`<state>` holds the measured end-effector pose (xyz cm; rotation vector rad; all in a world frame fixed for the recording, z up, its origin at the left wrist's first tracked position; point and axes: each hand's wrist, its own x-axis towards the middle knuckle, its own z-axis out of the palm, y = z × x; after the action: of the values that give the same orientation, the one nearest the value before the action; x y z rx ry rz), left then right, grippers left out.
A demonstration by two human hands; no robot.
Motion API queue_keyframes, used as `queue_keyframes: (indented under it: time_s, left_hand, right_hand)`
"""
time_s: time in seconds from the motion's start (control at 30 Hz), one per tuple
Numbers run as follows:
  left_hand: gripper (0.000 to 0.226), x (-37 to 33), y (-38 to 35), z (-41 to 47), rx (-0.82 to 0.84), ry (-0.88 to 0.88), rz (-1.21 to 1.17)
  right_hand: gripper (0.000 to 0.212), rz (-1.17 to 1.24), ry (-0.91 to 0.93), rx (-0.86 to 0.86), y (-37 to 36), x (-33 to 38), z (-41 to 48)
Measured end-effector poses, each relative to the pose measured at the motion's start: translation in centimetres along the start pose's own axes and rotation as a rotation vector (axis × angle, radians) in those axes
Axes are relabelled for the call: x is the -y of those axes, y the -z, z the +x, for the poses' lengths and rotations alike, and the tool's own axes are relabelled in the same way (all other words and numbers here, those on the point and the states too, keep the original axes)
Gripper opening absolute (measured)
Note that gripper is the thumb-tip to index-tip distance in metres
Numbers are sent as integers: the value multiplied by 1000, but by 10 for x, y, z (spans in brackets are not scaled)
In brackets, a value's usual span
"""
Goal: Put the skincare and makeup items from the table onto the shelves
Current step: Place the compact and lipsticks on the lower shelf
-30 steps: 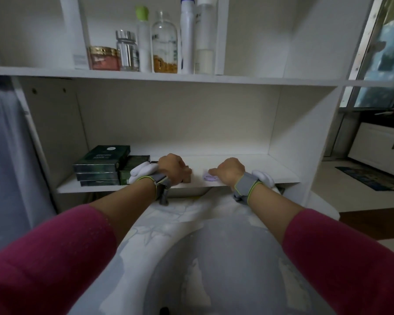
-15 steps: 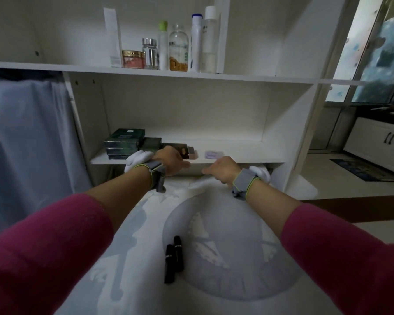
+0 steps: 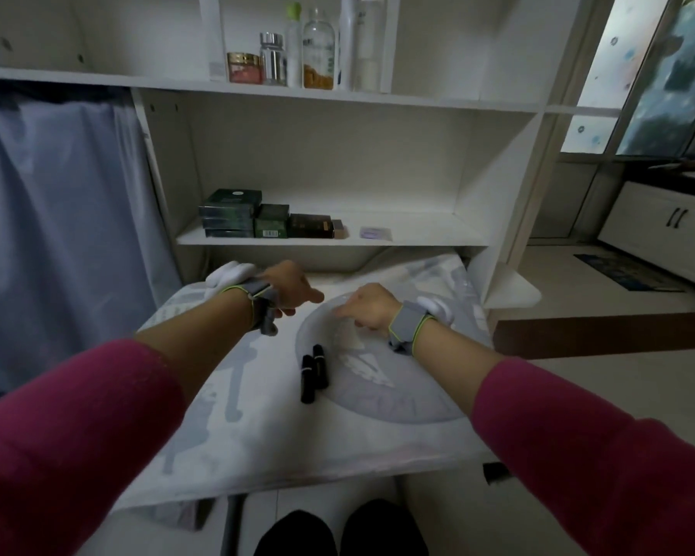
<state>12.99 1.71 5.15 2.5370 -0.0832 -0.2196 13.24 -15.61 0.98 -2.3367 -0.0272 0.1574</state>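
Observation:
Two black lipstick tubes lie side by side on the cloth-covered table. My left hand hovers above the table's far side, fingers loosely curled, holding nothing. My right hand hangs beside it, also loosely curled and holding nothing. On the lower shelf sit stacked dark green boxes, a green box, a dark brown box and a small lilac item. The upper shelf holds a red jar, a silver-capped jar and several bottles.
A blue-grey curtain hangs at the left. White cabinets with dark handles and a floor mat lie to the right. My dark shoes show below the table's near edge.
Both hands have drawn back from the lower shelf, leaving the brown box and the lilac item there. The view has pulled away, and the two lipstick tubes have come into sight.

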Motion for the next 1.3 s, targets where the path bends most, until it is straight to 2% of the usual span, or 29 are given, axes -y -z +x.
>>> queue_keyframes:
  time_s: [0.27, 0.57, 0.83, 1.3]
  left_hand:
    - [42, 27, -31, -23, 80, 83, -22]
    - [34, 42, -51, -30, 231, 113, 2]
    - [52, 42, -64, -34, 307, 126, -9]
    - [36, 47, -63, -30, 321, 179, -46]
  right_hand:
    - [38, 45, -57, 82, -39, -10, -21]
    - [30, -15, -126, 113, -55, -11, -33]
    - [36, -93, -122, 101, -63, -8, -35]
    - [29, -132, -166, 97, -62, -4, -33]
